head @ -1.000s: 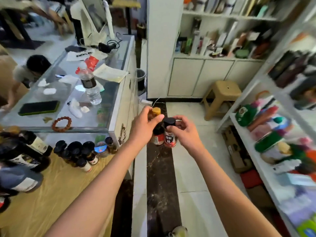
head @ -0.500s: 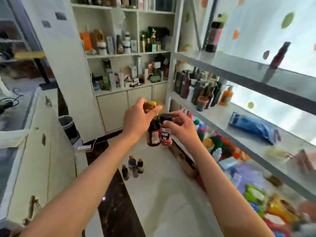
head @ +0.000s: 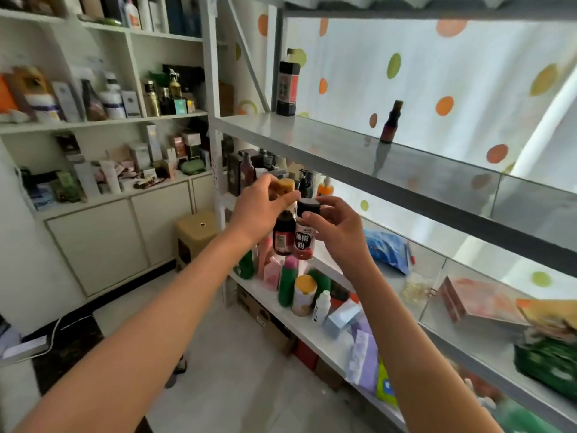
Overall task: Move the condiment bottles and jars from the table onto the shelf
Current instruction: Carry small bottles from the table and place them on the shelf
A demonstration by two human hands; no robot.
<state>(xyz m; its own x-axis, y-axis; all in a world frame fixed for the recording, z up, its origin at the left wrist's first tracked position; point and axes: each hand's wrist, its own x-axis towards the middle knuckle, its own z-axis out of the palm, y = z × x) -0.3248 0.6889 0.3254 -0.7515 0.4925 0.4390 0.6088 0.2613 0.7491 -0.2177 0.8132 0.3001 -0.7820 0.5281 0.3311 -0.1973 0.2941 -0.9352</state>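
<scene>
A: What is the biggest thing in front of you?

B: The big metal shelf (head: 327, 142) on your right. It has a few flat boards, one above the other. Behind it hangs a white curtain (head: 452, 79) with coloured dots.

A: Is anything on the top board?

B: Yes. A tall dark bottle (head: 287, 84) stands at the left end, and a small brown bottle (head: 390, 121) stands well apart from it, further right. Both are upright.

A: And lower down?

B: The boards below you are full of bottles and packets. A blue bag (head: 387, 250) lies just past your right wrist.

A: What are your hands doing?

B: Your left hand (head: 259, 210) is closed on a dark bottle with a yellow cap (head: 283, 237), with your thumb across its neck. Your right hand (head: 337, 228) grips the black cap of a chili powder jar (head: 303, 242). The two are touching, side by side, upright in the air, below the top board and in front of the shelf.

A: Is your left hand holding more than one bottle?

B: Maybe, but your fingers hide that part.
</scene>
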